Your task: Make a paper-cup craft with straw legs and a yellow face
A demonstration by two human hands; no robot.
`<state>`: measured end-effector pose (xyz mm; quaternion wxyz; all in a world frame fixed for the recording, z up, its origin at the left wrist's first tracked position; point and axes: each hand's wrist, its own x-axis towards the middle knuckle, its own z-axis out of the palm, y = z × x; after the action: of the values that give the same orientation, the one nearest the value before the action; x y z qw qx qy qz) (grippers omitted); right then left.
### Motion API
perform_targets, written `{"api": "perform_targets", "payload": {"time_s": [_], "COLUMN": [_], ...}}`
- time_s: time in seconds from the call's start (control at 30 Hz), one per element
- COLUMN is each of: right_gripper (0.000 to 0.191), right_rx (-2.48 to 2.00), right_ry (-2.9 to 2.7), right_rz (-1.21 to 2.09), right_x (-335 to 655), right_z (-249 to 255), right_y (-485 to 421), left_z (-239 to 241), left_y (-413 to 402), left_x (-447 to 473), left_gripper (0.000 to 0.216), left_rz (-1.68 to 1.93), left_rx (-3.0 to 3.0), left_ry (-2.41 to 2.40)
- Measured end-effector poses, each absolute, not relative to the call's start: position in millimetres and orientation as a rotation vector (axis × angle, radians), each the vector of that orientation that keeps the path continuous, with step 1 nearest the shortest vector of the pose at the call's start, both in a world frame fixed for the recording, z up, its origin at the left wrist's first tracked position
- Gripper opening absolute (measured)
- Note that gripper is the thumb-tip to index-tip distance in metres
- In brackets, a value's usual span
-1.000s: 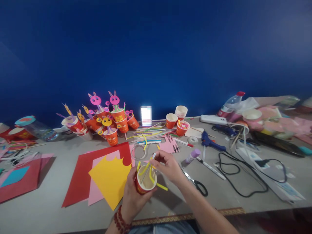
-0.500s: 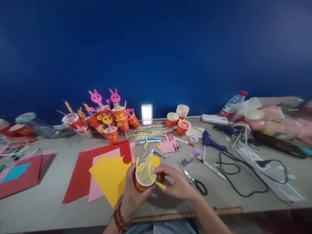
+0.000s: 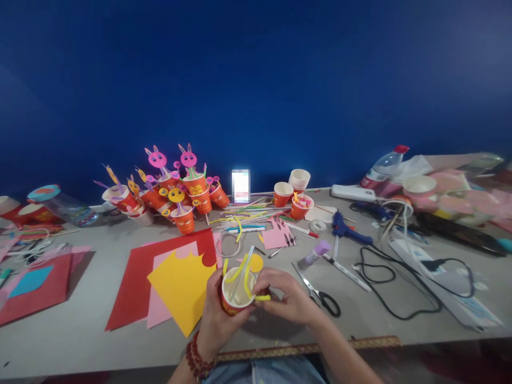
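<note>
My left hand [image 3: 219, 314] is wrapped round a red paper cup [image 3: 233, 308] with a white inside. Yellow bent straws [image 3: 226, 265] and a pale straw [image 3: 245, 264] stick up out of the cup. At the cup's right side, my right hand [image 3: 286, 296] pinches a yellow straw [image 3: 263, 297] whose end points right from between the fingers. Part of that straw is hidden by the fingers. Just behind the cup lies a yellow paper circle [image 3: 256, 262].
Yellow paper [image 3: 184, 288] and red paper [image 3: 124, 298] lie left. Scissors [image 3: 320, 293], a glue stick [image 3: 316, 254] and a blue glue gun [image 3: 348, 229] with a black cord [image 3: 394, 314] lie right. Decorated cups [image 3: 183, 220] stand at the back left, and loose straws [image 3: 248, 210] lie behind.
The yellow straw at my right fingers has swung up from slanting downward to nearly level. My left hand keeps holding the cup in about the same place.
</note>
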<state>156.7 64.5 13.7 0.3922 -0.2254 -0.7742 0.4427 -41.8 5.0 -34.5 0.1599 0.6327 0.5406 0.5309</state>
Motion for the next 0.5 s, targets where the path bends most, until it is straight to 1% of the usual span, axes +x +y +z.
{"api": "perform_targets", "payload": {"time_s": [0.2, 0.5], "right_gripper": [0.007, 0.004], "right_rx": [-0.568, -0.635], "right_ry": [-1.937, -2.023], "right_rz": [1.112, 1.058], "right_x": [156.3, 158.5], "right_z": [9.4, 12.6], "right_y": [63.8, 62.8], "left_z": [-38.2, -35.2], "left_y": [6.5, 4.6], "left_x": [-40.6, -38.4], "left_gripper": [0.084, 0.083], "left_rz": [1.535, 1.502], "left_rx": [1.787, 1.685], "left_ry": [1.545, 1.391]}}
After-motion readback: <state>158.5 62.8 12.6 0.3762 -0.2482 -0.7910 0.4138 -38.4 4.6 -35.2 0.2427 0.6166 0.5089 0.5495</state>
